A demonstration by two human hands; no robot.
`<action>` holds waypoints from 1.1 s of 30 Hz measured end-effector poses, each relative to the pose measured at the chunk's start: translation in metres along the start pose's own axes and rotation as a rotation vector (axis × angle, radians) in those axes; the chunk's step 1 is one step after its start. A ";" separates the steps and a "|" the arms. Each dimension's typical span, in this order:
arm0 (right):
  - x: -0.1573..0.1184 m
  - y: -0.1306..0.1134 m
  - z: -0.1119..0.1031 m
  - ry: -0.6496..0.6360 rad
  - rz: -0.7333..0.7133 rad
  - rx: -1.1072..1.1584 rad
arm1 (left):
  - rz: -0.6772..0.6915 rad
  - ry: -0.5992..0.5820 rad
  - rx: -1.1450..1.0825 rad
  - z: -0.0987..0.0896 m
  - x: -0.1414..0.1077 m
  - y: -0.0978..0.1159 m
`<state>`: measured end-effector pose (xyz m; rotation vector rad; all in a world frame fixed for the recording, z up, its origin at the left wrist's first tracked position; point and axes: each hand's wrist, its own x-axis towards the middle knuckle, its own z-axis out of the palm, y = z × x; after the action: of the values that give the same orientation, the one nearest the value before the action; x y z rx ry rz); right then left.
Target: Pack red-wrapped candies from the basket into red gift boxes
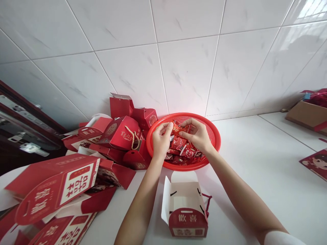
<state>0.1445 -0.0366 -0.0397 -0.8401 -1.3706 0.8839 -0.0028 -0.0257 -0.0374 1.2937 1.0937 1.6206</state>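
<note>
Fingers [186,135] from both sides pinch one shiny red-and-gold wrapped packet [176,129], and look how tight: the left hand [161,137] has the left end, the right hand [199,134] the right, thumbs and forefingers pressed onto it! It's right above the round red plastic mesh basket [217,139], over a heap of small red printed packets [187,151]. Near side now, between the forearms: a red-and-cream cardboard box [188,219], top wide open, pale inside showing, dark red cord [208,206] out on its right. Over to the left, crowding right up beside the basket, there's a jumbled pile of red cardboard boxes [120,132], one sporting a twisted gold rope handle [134,136]. Far right, a brown cardboard carton [306,115] sits on the glossy white surface [237,163], and behind it all stands a white marbled tile wall [189,68].
</note>
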 end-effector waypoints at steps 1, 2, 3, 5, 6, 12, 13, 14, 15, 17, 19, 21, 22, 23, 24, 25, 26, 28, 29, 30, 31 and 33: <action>0.000 0.000 0.000 0.002 -0.004 0.006 | -0.047 -0.029 -0.045 0.001 -0.001 0.000; -0.001 -0.001 0.000 -0.001 -0.007 0.009 | -0.090 -0.054 -0.093 0.002 -0.001 0.001; -0.001 -0.002 0.000 -0.011 -0.006 0.010 | -0.118 -0.072 -0.133 0.002 -0.002 0.001; -0.002 -0.005 -0.001 -0.030 -0.006 0.014 | -0.126 -0.078 -0.174 0.003 -0.002 0.002; -0.002 -0.006 -0.002 -0.032 -0.010 0.014 | -0.111 -0.067 -0.177 0.002 -0.002 0.002; 0.005 0.003 -0.025 -0.164 0.124 -0.241 | -0.065 0.059 -0.114 -0.007 0.008 -0.007; 0.006 0.006 -0.029 -0.253 0.169 -0.360 | -0.082 0.077 -0.107 -0.009 0.010 -0.009; 0.006 0.009 -0.033 -0.349 0.210 -0.489 | -0.103 0.094 -0.108 -0.010 0.012 -0.011; 0.005 0.012 -0.036 -0.448 0.249 -0.617 | -0.119 0.111 -0.115 -0.011 0.013 -0.011; 0.003 0.014 -0.039 -0.642 0.315 -0.822 | -0.137 0.130 -0.142 -0.012 0.014 -0.011; 0.000 0.014 -0.038 -0.776 0.334 -0.939 | -0.136 0.124 -0.171 -0.012 0.013 -0.010; -0.001 0.011 -0.037 -0.820 0.301 -0.992 | -0.137 0.111 -0.186 -0.011 0.011 -0.008; -0.001 0.010 -0.036 -0.789 0.279 -1.015 | -0.143 0.107 -0.191 -0.011 0.011 -0.007; -0.001 0.009 -0.036 -0.732 0.264 -1.043 | -0.147 0.106 -0.194 -0.011 0.010 -0.006; 0.000 0.008 -0.036 -0.663 0.257 -1.074 | -0.150 0.105 -0.194 -0.011 0.010 -0.006; 0.001 0.008 -0.036 -0.586 0.255 -1.102 | -0.149 0.103 -0.195 -0.011 0.010 -0.007; 0.002 0.008 -0.037 -0.506 0.252 -1.119 | -0.144 0.101 -0.195 -0.011 0.011 -0.007; 0.004 0.010 -0.040 -0.350 0.237 -1.135 | -0.127 0.095 -0.194 -0.011 0.011 -0.009; 0.005 0.011 -0.042 -0.273 0.221 -1.141 | -0.121 0.091 -0.192 -0.011 0.011 -0.010; 0.005 0.012 -0.043 -0.190 0.195 -1.146 | -0.115 0.089 -0.191 -0.011 0.011 -0.011; 0.006 0.012 -0.044 -0.118 0.157 -1.144 | -0.110 0.088 -0.190 -0.011 0.011 -0.012; 0.006 0.013 -0.045 -0.093 0.067 -1.091 | -0.098 0.080 -0.188 -0.011 0.011 -0.013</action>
<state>0.1890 -0.0252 -0.0498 -1.6733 -1.9181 0.1443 -0.0149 -0.0124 -0.0478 1.0461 1.0093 1.6705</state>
